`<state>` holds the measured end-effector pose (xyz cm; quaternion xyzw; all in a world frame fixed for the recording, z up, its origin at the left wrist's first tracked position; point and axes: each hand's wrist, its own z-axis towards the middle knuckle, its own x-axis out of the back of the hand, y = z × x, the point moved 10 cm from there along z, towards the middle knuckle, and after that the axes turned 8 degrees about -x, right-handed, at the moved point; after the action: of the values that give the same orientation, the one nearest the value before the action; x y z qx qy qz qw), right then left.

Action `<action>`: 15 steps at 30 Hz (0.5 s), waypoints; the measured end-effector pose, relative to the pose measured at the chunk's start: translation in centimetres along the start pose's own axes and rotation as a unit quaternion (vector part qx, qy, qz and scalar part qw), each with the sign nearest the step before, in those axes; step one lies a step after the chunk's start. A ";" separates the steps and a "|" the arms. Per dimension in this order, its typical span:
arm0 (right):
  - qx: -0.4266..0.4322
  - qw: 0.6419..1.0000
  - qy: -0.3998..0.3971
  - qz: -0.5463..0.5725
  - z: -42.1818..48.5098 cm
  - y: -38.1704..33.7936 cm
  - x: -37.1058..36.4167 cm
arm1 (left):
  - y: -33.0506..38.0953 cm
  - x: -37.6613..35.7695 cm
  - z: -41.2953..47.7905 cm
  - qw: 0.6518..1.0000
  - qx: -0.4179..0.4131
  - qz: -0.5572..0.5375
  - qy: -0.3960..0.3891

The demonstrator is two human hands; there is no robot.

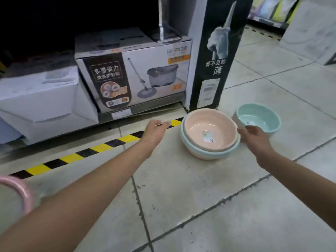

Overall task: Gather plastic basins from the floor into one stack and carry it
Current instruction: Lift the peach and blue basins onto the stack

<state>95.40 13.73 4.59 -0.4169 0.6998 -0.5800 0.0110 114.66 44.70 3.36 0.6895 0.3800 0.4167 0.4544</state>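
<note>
A round pink basin (209,131) is sitting nested in a smooth blue basin (211,151). The left hand (156,130) and right hand (254,136) are hovering beside it, open, holding nothing.

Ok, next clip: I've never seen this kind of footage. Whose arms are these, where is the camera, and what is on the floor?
There is no robot: a person wears a wide-angle camera on the head, looking forward and down. The left hand and right hand reach out, both open and holding nothing. Between them on the tiled floor sits a pink basin nested inside a light blue basin. A separate mint basin stands just beyond the right hand. A pink rim shows at the left edge. Boxed mop sets line the shelf behind.
</note>
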 end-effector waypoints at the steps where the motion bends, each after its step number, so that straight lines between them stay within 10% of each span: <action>1: -0.015 1.000 0.002 -0.002 1.8 1.0 1.0 | -0.2 -2.1 1.2 1.000 0.005 0.009 -0.005; 15: -0.146 0.976 -0.134 0.094 13.5 10.2 -6.5 | -9.1 -14.9 12.1 0.995 0.083 0.055 -0.025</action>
<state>100.54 6.54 -11.29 -0.4208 0.8048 -0.4070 0.0985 119.09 30.17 -11.53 0.7546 0.3634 0.3912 0.3814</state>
